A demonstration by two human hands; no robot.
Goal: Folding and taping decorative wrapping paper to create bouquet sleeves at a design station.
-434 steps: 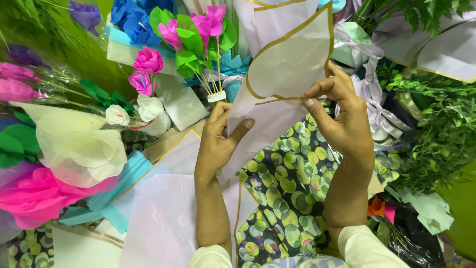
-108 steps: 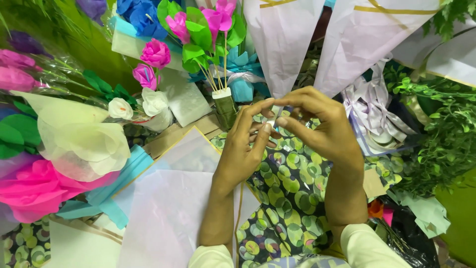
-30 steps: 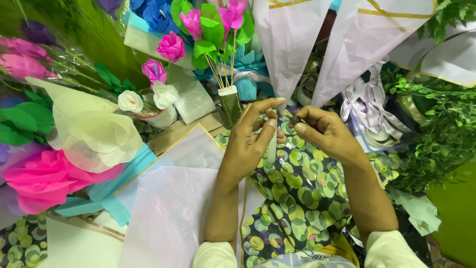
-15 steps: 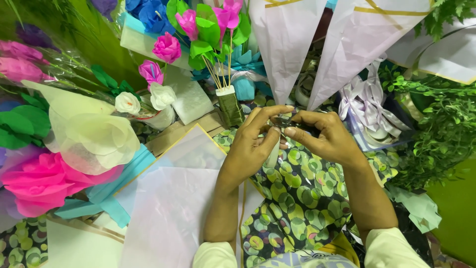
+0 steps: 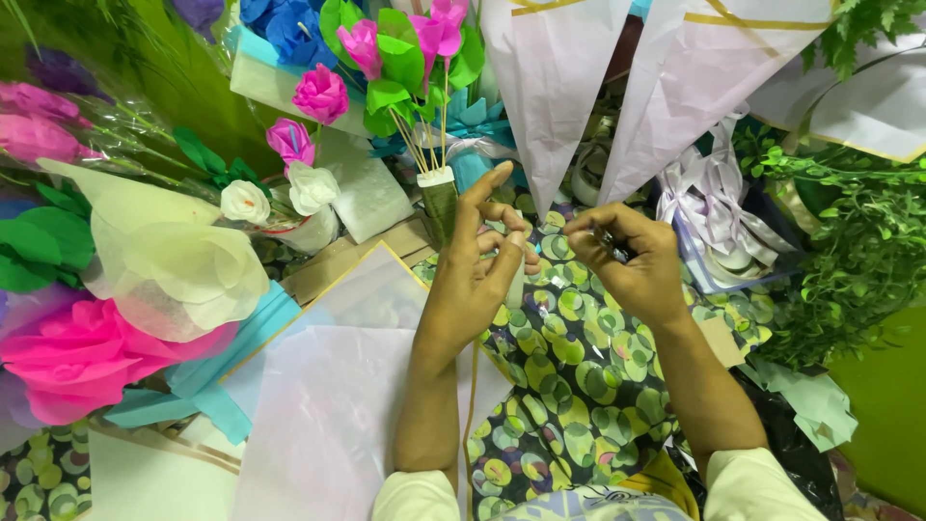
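Observation:
My left hand (image 5: pixel 475 275) is raised over the green-dotted cloth (image 5: pixel 569 386), thumb up, fingers curled around a short pale stick-like thing (image 5: pixel 518 278). My right hand (image 5: pixel 632 265) is just to its right, fingertips pinched on a small dark shiny piece (image 5: pixel 610 241); what it is I cannot tell. The two hands are a little apart. Two folded pale paper cones with gold edges (image 5: pixel 555 87) hang point-down right behind the hands. A bunch of pink paper flowers with green leaves (image 5: pixel 405 58) stands on thin sticks in a small green holder (image 5: pixel 439 203) beside my left thumb.
Pale wrapping sheets with gold borders (image 5: pixel 338 386) lie at the front left. Large paper flowers, cream (image 5: pixel 164 260) and pink (image 5: pixel 77 357), fill the left side. White and lilac ribbon bows (image 5: pixel 709 212) and green foliage (image 5: pixel 849 251) crowd the right.
The hands, joined at the fingertips half a second ago, have drawn slightly apart; the right hand has pulled to the right with the small dark piece.

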